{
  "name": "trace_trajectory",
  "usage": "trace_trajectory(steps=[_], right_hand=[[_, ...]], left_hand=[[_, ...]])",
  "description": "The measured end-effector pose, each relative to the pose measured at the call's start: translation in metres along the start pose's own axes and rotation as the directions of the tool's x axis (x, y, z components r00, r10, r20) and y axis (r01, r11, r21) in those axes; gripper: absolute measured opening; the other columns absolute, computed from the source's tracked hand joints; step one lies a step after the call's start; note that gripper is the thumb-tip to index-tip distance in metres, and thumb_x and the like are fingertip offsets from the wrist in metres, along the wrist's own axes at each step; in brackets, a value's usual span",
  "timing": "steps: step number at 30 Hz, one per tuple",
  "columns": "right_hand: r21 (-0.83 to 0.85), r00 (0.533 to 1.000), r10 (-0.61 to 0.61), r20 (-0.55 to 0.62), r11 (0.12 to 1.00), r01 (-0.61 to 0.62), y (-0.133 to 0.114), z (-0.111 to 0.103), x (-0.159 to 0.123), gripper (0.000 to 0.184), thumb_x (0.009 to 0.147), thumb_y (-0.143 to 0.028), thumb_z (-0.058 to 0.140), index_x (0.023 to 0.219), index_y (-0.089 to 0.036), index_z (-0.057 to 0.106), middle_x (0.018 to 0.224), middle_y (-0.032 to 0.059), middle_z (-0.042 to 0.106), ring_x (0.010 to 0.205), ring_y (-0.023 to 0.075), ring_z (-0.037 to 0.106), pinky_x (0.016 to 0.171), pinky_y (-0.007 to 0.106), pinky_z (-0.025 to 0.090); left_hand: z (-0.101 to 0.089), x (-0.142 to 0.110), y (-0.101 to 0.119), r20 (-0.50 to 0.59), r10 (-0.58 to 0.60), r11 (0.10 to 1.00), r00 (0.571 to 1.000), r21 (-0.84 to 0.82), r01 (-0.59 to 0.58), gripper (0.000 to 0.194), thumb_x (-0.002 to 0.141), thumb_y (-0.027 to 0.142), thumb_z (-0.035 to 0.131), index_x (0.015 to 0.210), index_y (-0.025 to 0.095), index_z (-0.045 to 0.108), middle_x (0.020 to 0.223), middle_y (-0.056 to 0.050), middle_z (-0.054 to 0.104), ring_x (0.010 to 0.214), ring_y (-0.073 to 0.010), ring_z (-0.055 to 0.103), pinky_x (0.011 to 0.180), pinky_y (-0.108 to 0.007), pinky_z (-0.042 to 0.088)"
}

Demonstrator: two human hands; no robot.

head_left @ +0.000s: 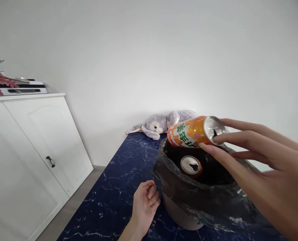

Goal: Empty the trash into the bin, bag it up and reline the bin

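Observation:
My right hand (261, 167) reaches in from the right, fingers stretched, and its fingertips grip the top end of an orange drink can (189, 132). The can lies on its side in the air, over the far rim of a grey bin (201, 197) lined with a black bag. Inside the bin stands another orange can (191, 166), opened top up. My left hand (145, 206) rests on the dark blue marbled table (113, 197) just left of the bin, fingers curled loosely, holding nothing.
A grey plush rabbit (161, 124) lies at the table's far end against the white wall. A white cabinet (30, 157) with a dark handle stands at the left, with a white device and red leaves on top. Grey floor shows between cabinet and table.

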State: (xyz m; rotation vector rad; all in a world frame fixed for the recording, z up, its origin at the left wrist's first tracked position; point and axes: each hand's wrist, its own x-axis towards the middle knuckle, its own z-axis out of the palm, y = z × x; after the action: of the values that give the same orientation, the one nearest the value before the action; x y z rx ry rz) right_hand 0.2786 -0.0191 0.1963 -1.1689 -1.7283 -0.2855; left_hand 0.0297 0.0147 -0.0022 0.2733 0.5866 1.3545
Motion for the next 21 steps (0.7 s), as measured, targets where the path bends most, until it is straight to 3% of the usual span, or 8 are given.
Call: trace_trajectory(steps=[3,8,13,17,21], right_hand=[[-0.012,0.999,0.037,0.021,0.999,-0.036,0.004,0.017,0.006,0.025,0.101,-0.054,0.062,0.102,-0.033,0.076,0.138,-0.0010,0.072,0.061,0.0164,0.072,0.058,0.035,0.060],[0.028,0.978,0.096,0.185,0.994,-0.102,0.011,0.035,0.009,0.019,0.097,-0.050,0.069,0.092,-0.034,0.076,0.133,-0.0062,0.073,0.059,0.0162,0.070,0.057,0.036,0.056],[-0.089,0.977,0.109,0.184,0.992,-0.094,0.018,0.032,0.006,0.017,0.093,-0.051,0.072,0.088,-0.036,0.077,0.132,-0.0071,0.074,0.080,0.0257,0.075,0.065,0.040,0.055],[-0.177,0.980,0.098,0.174,0.982,-0.066,0.019,0.025,0.003,0.027,0.098,-0.058,0.062,0.089,-0.037,0.077,0.131,-0.0062,0.074,0.072,0.0236,0.072,0.058,0.038,0.050],[-0.193,0.962,0.084,0.258,0.981,-0.034,0.018,0.025,-0.001,0.032,0.100,-0.058,0.059,0.084,-0.034,0.075,0.130,-0.0041,0.074,0.068,0.0222,0.072,0.047,0.034,0.044]], left_hand=[[0.005,-0.004,0.002,-0.047,0.001,1.000,0.999,-0.014,-0.001,0.018,0.090,0.024,0.071,0.078,0.016,0.059,0.056,0.008,0.035,0.041,-0.0055,0.030,0.041,-0.020,0.031],[0.011,-0.006,0.005,-0.103,-0.003,1.000,0.995,-0.007,0.003,0.016,0.095,0.024,0.067,0.082,0.016,0.062,0.056,0.008,0.037,0.039,-0.0063,0.033,0.041,-0.022,0.035],[0.009,-0.004,0.005,-0.088,-0.001,1.000,0.996,-0.022,-0.001,0.017,0.093,0.023,0.070,0.081,0.016,0.060,0.056,0.008,0.036,0.039,-0.0056,0.031,0.039,-0.021,0.032],[0.009,-0.005,0.004,-0.073,-0.007,0.999,0.997,-0.032,0.005,0.020,0.093,0.023,0.070,0.078,0.017,0.059,0.056,0.008,0.036,0.039,-0.0063,0.032,0.039,-0.021,0.033],[0.009,-0.006,0.004,-0.076,-0.014,0.999,0.997,-0.038,0.012,0.022,0.092,0.023,0.070,0.076,0.017,0.057,0.055,0.008,0.034,0.040,-0.0059,0.033,0.040,-0.020,0.033]])
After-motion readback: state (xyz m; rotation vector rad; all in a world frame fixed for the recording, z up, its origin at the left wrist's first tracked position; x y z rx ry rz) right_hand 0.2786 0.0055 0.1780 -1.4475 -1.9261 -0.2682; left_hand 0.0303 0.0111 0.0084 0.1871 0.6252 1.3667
